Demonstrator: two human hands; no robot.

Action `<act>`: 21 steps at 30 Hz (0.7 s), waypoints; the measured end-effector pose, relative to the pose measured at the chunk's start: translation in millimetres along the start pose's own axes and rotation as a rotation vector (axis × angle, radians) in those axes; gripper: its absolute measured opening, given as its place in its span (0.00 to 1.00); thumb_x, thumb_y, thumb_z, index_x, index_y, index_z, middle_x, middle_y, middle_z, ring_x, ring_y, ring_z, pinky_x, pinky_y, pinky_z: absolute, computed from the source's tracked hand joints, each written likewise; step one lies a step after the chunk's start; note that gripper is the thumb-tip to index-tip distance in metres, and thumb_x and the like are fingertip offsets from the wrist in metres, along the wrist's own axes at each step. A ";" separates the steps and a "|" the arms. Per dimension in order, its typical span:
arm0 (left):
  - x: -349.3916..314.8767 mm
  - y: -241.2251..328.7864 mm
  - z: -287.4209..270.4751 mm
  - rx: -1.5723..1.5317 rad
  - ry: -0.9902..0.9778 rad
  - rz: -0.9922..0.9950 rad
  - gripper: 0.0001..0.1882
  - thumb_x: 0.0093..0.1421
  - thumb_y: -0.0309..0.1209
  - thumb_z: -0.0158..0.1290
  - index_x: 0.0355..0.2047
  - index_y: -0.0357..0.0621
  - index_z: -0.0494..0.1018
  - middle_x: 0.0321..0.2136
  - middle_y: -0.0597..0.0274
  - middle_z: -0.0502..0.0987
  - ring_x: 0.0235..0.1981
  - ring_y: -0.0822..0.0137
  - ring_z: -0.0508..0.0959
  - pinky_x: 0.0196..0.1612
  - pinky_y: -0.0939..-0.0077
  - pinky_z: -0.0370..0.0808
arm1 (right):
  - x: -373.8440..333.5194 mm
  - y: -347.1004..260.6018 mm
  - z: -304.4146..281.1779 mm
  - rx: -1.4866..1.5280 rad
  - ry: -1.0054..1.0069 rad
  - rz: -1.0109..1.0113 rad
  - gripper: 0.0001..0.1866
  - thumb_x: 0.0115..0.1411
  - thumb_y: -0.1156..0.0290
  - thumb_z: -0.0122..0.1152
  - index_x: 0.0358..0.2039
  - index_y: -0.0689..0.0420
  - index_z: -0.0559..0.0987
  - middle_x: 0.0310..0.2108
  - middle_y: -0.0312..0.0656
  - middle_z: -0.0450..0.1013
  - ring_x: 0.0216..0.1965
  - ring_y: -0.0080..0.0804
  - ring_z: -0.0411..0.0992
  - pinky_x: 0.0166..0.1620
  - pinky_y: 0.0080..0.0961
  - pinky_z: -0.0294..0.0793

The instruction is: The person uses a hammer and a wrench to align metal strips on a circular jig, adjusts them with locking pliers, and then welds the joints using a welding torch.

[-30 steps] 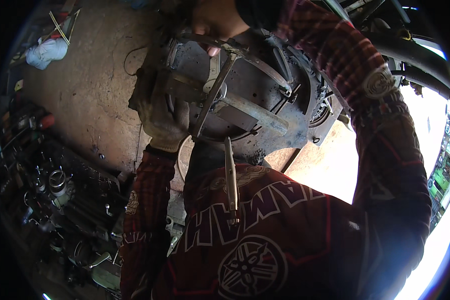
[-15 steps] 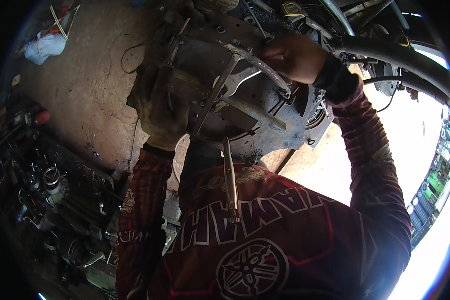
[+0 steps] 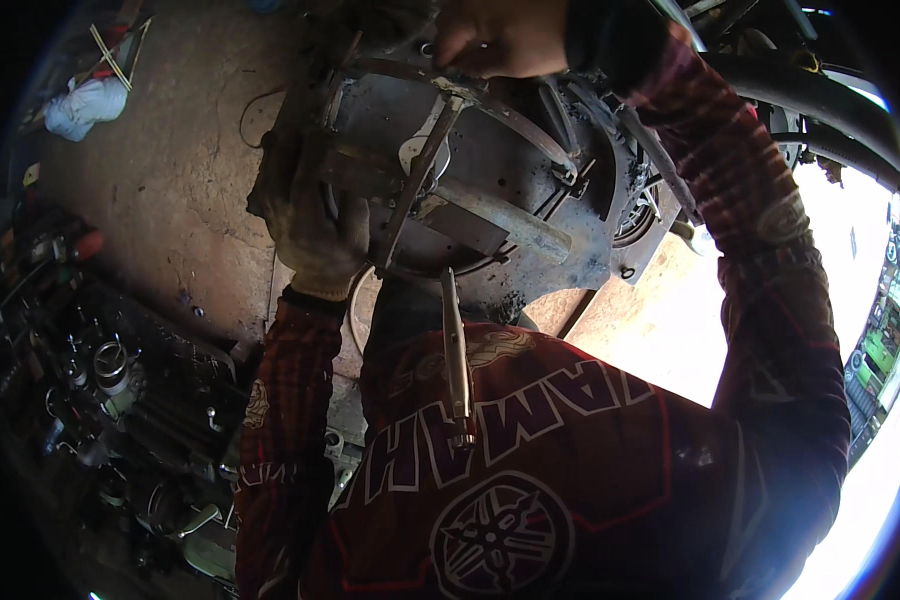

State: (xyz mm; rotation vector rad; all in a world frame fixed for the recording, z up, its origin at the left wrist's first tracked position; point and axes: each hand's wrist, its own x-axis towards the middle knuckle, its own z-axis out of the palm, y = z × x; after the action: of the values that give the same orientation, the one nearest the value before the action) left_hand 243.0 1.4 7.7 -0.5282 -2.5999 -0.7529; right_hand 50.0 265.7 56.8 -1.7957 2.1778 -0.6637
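"Head view: how does each grip look?"
"Gloved left hand: half-curled by the metal frame before the person, hold too dark to tell. Bare right hand: fingers bent at its far side; whatever they grasp, I cannot tell."

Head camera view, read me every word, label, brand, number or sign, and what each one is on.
Dark red shirt: big pale-outlined capitals across the chest; I don't copy out lettering.
Round emblem below them: a spoked sign in a ring; no words I can make out.
Left sleeve: outlined letters broken by folds; not copied.
Right sleeve: pale round patch, too blurred to read.
Metal frame: nothing legible.
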 end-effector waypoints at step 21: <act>4.0 3.3 1.3 -0.038 0.091 -0.009 0.24 0.55 0.31 0.51 0.53 0.37 0.71 0.50 0.41 0.72 0.51 0.38 0.72 0.54 0.44 0.68 | -72.1 -76.7 37.6 0.168 0.151 0.505 0.12 0.55 0.63 0.69 0.36 0.56 0.84 0.30 0.45 0.79 0.31 0.43 0.78 0.35 0.37 0.76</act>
State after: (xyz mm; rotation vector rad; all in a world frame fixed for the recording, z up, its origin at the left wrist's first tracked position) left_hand 240.7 5.7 9.9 -0.4822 -2.5100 -0.8120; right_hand 148.9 317.8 54.4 -1.0773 2.4475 -0.8423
